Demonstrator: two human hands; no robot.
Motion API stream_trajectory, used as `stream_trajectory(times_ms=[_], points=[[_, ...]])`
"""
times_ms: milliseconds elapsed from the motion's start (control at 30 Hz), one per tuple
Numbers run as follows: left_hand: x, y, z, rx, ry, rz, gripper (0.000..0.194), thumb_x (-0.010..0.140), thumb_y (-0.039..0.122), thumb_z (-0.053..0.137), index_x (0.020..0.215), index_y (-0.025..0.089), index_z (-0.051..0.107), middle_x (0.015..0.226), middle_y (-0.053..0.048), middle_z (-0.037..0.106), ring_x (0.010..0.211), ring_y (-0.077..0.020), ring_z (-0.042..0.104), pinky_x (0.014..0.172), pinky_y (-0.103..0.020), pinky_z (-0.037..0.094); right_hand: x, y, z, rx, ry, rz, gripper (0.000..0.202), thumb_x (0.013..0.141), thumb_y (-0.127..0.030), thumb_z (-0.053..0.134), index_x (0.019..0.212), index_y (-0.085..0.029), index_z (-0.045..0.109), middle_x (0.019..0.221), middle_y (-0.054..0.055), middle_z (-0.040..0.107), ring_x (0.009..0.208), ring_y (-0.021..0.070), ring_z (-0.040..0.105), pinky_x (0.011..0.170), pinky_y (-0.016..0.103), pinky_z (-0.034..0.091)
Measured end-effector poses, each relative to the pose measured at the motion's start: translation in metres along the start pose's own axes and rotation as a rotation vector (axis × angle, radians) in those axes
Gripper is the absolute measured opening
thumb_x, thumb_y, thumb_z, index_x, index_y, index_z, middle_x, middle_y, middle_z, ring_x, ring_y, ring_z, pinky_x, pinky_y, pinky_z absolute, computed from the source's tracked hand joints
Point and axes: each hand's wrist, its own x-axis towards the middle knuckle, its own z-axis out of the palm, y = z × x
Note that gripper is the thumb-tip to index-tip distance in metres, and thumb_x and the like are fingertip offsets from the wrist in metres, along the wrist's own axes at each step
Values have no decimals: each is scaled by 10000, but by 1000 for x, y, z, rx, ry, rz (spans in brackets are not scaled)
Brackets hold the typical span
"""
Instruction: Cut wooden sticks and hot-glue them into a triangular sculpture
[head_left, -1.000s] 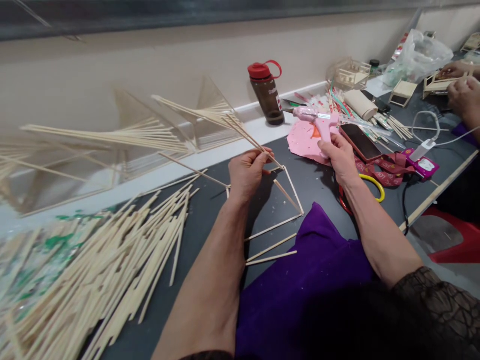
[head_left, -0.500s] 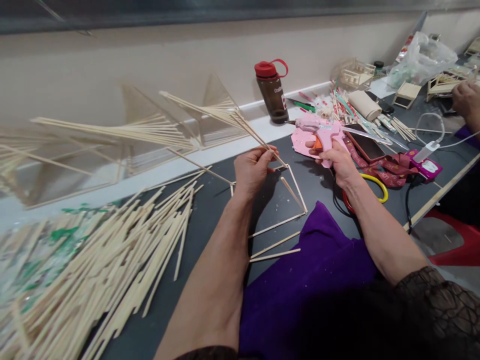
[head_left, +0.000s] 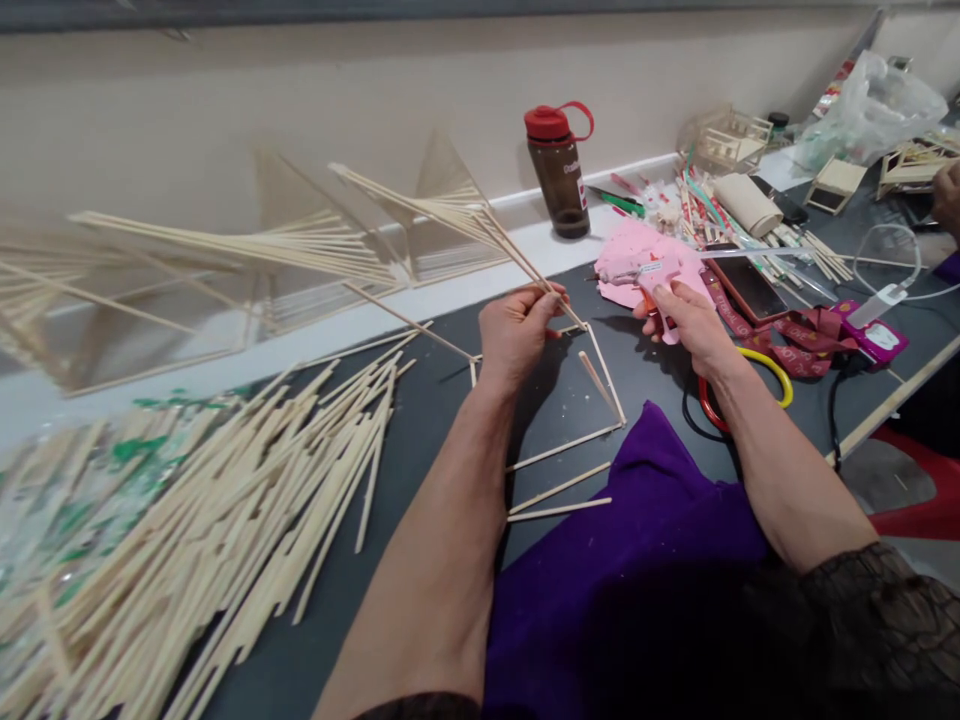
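My left hand (head_left: 517, 330) is closed in a pinch on a thin wooden stick (head_left: 525, 260), which slants down to a corner of a stick frame (head_left: 606, 365) on the table. Part of that frame lies hidden behind my left wrist and forearm. In my right hand (head_left: 690, 325) is a pink glue gun (head_left: 649, 276), with its nozzle toward the left and a clear glue stick out of its back. The gun is above the edge of a pink sheet (head_left: 619, 245), right of the frame. Two loose sticks (head_left: 562, 508) rest nearer to me, beside purple cloth (head_left: 622, 560).
Many loose sticks (head_left: 247, 510) spread at left, partly over plastic packaging. Twisted stick models (head_left: 225, 250) stand along the wall. Behind are a brown bottle (head_left: 559, 185) with a red lid, a phone (head_left: 745, 283) and a red ribbon (head_left: 795, 345). A co-worker's hand (head_left: 946, 195) shows at far right.
My right hand has lowered the glue gun toward me, uncovering more of the pink sheet. My left hand keeps its pinch on the stick. The whole view has shifted slightly.
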Motion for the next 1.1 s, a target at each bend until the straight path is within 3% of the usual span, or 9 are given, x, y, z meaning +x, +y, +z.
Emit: stream_trajectory(times_ms=[200, 467, 633, 1100], points=[[0, 0, -1, 19, 18, -13, 348, 777, 420, 624, 937, 144, 764, 953, -107, 771, 864, -222, 714, 509, -215, 531, 2, -2, 1, -93, 53, 18, 300, 931, -334, 664, 706, -197, 520, 642, -40, 642, 467, 49, 478, 455, 180, 356], [0, 1, 0, 22, 29, -23, 334, 785, 407, 620, 943, 149, 761, 955, -99, 775, 880, -226, 729, 510, -216, 535, -2, -8, 6, -174, 90, 4, 315, 937, -155, 572, 648, -209, 461, 536, -70, 548, 425, 49, 428, 457, 192, 313], [-2, 3, 0, 25, 34, -39, 295, 805, 394, 630, 935, 157, 747, 943, -95, 773, 864, -221, 725, 523, -226, 546, -4, -10, 7, -251, 86, 6, 331, 931, -160, 568, 624, -218, 456, 455, -82, 469, 425, 65, 415, 460, 207, 292], [-3, 3, -2, 12, 35, -44, 321, 805, 423, 634, 950, 159, 744, 939, -86, 775, 864, -210, 727, 535, -219, 530, -8, -9, 2, -381, -3, 16, 269, 888, -228, 595, 669, -230, 439, 534, -64, 483, 461, 82, 427, 467, 243, 289]])
